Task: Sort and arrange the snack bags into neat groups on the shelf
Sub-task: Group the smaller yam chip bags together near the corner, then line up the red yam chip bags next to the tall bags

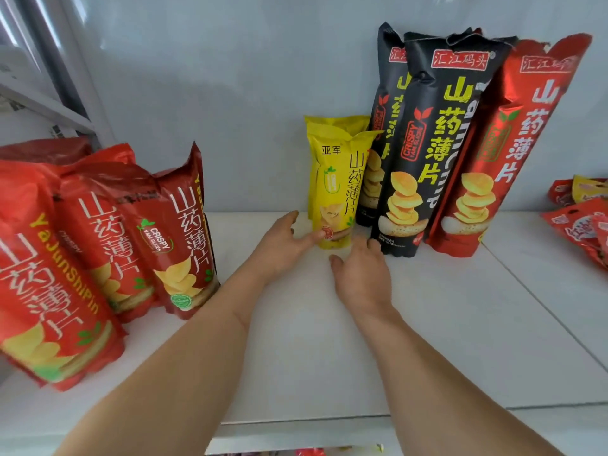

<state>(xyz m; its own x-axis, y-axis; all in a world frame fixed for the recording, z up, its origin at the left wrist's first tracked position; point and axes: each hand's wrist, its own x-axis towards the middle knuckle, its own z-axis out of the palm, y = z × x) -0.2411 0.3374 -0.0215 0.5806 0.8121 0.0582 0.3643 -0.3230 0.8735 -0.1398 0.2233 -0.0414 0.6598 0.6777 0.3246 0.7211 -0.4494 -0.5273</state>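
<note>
1. White shelf (329, 340) against a pale grey back wall (230, 93).
2. Yellow yam-chip bags (335, 179), two, stand upright mid-shelf, one behind the other.
3. Left hand (283, 241): fingers relaxed, thumb touching the front yellow bag's base.
4. Right hand (358, 271): fingers loosely extended, gripping nothing, just before that bag.
5. Tall black bags (424, 143) and a tall red bag (506, 153) lean on the wall, right of yellow.
6. Short red bags (131, 232) grouped far left.
7. Small red packets (582, 225) lie at the right edge.

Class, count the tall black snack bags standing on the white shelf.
2. The front tall black snack bag stands between the yellow bags and the tall red bag; the second stands behind it. Others may be hidden.
</note>
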